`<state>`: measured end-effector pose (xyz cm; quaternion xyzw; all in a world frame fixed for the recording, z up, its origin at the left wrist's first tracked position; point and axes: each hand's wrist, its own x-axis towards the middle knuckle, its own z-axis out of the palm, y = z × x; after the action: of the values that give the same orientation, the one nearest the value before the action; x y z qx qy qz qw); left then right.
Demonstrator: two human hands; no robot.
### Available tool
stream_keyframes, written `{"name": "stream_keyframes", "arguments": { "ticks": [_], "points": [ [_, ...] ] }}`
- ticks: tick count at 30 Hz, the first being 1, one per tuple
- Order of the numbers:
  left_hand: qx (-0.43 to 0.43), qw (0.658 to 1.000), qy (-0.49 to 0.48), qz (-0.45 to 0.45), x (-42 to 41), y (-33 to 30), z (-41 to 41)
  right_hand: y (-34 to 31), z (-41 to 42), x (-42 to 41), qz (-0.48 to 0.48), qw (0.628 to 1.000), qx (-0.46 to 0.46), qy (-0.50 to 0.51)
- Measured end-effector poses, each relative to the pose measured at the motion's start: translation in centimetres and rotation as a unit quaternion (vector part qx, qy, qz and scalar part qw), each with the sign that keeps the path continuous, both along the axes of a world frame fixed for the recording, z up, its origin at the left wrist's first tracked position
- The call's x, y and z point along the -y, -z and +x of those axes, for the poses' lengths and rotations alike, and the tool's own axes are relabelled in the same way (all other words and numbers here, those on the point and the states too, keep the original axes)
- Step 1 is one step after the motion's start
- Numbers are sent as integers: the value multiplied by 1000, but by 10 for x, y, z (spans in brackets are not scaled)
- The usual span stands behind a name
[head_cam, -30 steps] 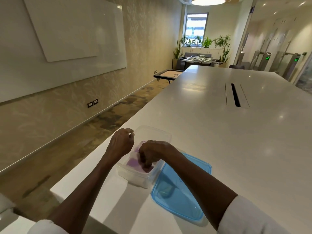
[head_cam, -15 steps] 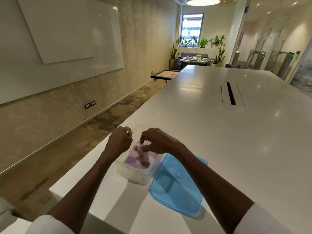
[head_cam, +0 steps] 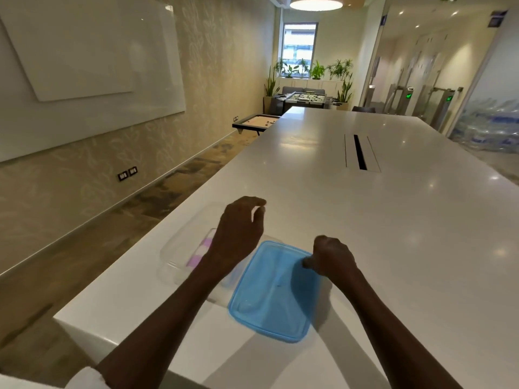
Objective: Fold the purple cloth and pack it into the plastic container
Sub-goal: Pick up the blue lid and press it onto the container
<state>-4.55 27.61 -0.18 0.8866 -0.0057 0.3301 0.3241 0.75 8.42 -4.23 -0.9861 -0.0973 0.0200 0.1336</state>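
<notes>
Because the purple cloth [head_cam: 200, 252] already lay folded inside the clear container [head_cam: 179, 248] at nine o'clock on the white table [head_cam: 393, 234], the left hand [head_cam: 238, 234] hovered above it, fingers loosely curled and holding nothing. Just beside it, at about three o'clock of the container, the right hand [head_cam: 331, 258] pinched the far edge of the blue lid [head_cam: 269, 299], probably to lift it across and close the container.

Right hand [head_cam: 331, 256] gripping blue lid [head_cam: 272, 290], purple cloth [head_cam: 200, 252] in container [head_cam: 175, 251]
</notes>
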Motion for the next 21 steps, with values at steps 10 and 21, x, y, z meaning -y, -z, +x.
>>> {"name": "stream_keyframes", "arguments": {
  "ticks": [10,21],
  "points": [
    [-216,974,57,25,45,57,4,29,-9,33,147,978,-112,94],
    [-312,950,-4,7,60,64,13,24,-11,70,283,949,-44,136]
  ]
}}
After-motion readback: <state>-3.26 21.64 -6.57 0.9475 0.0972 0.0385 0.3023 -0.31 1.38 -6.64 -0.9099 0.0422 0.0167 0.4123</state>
